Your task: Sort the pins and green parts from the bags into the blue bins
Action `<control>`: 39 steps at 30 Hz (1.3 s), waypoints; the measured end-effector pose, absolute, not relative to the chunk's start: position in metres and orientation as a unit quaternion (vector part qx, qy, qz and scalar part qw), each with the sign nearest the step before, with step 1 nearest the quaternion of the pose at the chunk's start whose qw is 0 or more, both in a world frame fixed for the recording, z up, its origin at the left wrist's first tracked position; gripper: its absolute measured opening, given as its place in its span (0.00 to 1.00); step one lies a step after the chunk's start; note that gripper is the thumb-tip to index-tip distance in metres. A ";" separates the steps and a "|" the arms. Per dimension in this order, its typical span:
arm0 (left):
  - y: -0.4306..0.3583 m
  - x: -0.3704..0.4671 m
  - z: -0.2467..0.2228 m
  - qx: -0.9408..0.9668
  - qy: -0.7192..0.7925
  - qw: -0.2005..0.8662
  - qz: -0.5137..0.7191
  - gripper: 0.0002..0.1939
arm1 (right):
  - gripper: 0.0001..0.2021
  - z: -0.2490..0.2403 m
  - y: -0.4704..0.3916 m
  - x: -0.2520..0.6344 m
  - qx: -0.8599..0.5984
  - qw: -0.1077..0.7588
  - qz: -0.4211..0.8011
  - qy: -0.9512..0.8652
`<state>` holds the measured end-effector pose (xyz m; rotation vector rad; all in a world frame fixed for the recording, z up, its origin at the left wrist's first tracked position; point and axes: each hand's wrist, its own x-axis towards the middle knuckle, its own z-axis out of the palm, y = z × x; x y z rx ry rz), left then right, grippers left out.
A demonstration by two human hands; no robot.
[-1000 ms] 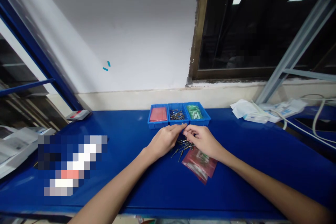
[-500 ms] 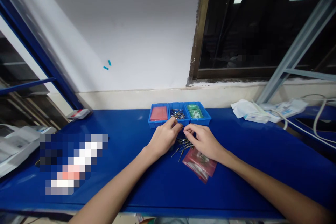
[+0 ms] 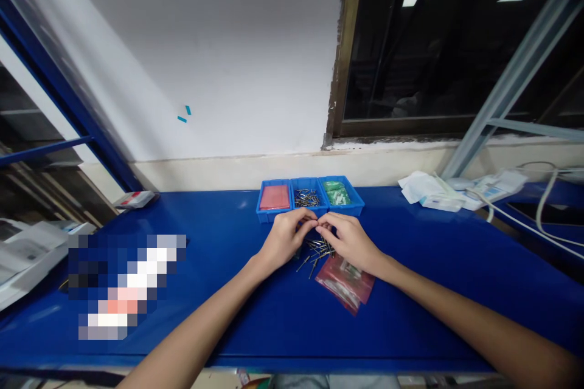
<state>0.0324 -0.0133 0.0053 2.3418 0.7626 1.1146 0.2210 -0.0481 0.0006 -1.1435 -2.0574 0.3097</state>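
Both hands meet just in front of the middle blue tray [image 3: 307,202], fingertips drawn together over a loose heap of small metal pins [image 3: 318,249] on the bench [image 3: 219,316]. The left hand [image 3: 283,240] is pinched at thumb and forefinger, and the right hand [image 3: 347,242] is pinched the same way facing it. They seem to share one pin between them, though it is too small to make out for certain.

Handling parts this fine likely goes best with wrists resting on the bench, one pin taken at a time by its shaft, and the heap kept close to the middle blue tray so nothing rolls away.

The pins are thin, dark grey and shiny, lying crisscrossed; more of the same fill the middle blue tray. To that tray's left sits a tray of red bags [image 3: 274,199], to its right a tray of green bags [image 3: 338,196], all three touching in a row. Nearer the person than the middle blue tray, under the right wrist, lies a red transparent bag [image 3: 345,282] with pale contents.
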 end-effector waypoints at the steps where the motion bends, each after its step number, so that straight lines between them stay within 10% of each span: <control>1: -0.012 0.030 0.008 0.846 0.276 0.206 0.406 0.04 | 0.07 0.004 -0.046 0.222 -0.444 0.361 0.098 -0.814; 12: 0.005 0.004 0.012 0.868 0.335 -0.019 0.365 0.11 | 0.10 0.036 0.019 0.234 -0.441 0.264 -0.077 -0.854; 27: -0.021 0.029 0.002 0.957 0.235 0.013 0.167 0.17 | 0.18 0.049 -0.037 0.284 -0.465 0.031 0.208 -0.860; 39: -0.003 0.018 -0.001 0.946 0.260 -0.012 0.193 0.14 | 0.11 0.026 -0.026 0.287 -0.444 0.116 0.236 -0.857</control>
